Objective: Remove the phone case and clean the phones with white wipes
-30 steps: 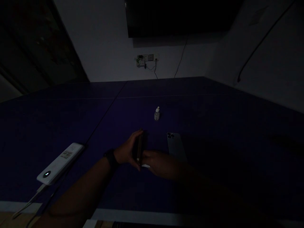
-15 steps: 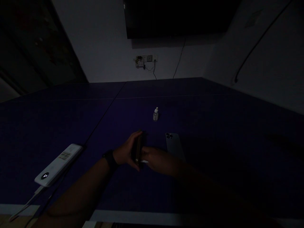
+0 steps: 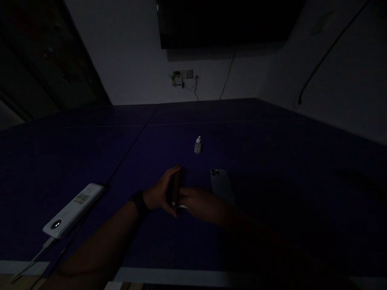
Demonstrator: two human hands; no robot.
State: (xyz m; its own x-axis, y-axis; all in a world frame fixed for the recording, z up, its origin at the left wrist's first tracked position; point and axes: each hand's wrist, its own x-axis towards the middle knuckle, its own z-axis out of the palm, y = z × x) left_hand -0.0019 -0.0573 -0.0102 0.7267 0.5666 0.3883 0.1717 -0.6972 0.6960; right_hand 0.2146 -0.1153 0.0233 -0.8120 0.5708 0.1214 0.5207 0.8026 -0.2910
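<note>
Standing on its edge, a slim dark phone (image 3: 175, 188) with a gold-brown side is gripped by my left hand (image 3: 159, 195), fingers at its top and thumb at its lower end. A black band circles that wrist. My right hand (image 3: 201, 204) is closed against the phone's right side, its fingertips partly hidden. Under its fingers shows a small white thing (image 3: 182, 206), perhaps a cloth; the dimness hides its kind. A second phone (image 3: 222, 183), pale with several camera lenses, lies back up beside my right hand, its lower end covered by the arm.
A small clear dropper bottle (image 3: 197, 146) stands beyond my hands on the dark blue table (image 3: 163, 137). At left lies a white power bank (image 3: 74, 209) with a lit display and a white cable (image 3: 36, 257). Wall sockets (image 3: 183, 76) and a large dark screen (image 3: 223, 24) are behind.
Both hands keep almost the same pose on the phone. Slightly less of the white thing shows under my right fingers. The view has shifted a touch.
</note>
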